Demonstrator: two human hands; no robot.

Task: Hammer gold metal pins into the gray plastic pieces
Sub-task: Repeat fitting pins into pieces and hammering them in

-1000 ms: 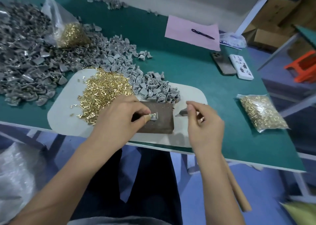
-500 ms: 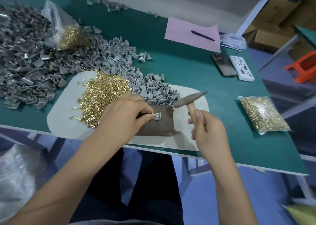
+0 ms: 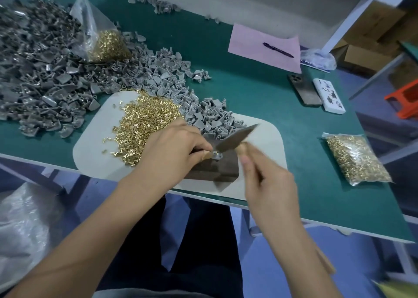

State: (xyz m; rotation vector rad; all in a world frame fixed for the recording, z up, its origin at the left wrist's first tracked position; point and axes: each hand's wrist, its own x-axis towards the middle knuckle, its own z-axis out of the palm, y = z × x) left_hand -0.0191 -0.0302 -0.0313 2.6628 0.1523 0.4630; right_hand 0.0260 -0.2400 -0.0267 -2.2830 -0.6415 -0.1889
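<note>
My left hand (image 3: 174,153) pinches a small gray plastic piece (image 3: 216,155) on a dark metal block (image 3: 214,170) near the table's front edge. My right hand (image 3: 269,184) grips the wooden handle of a hammer (image 3: 235,137), whose blurred metal head is down on the piece. A loose heap of gold pins (image 3: 144,125) lies on the white mat (image 3: 95,148) just left of my left hand. A pile of gray pieces (image 3: 203,116) sits behind the block.
A large mound of gray pieces (image 3: 40,71) covers the table's left side, with a bag of gold pins (image 3: 106,44) on it. Another pin bag (image 3: 355,159) lies at right. Pink paper with a pen (image 3: 278,50), a phone (image 3: 304,89) and a white box (image 3: 329,95) lie further back.
The hammer rose from beside the block, then swung down onto the gray piece. My left hand kept holding the piece in place.
</note>
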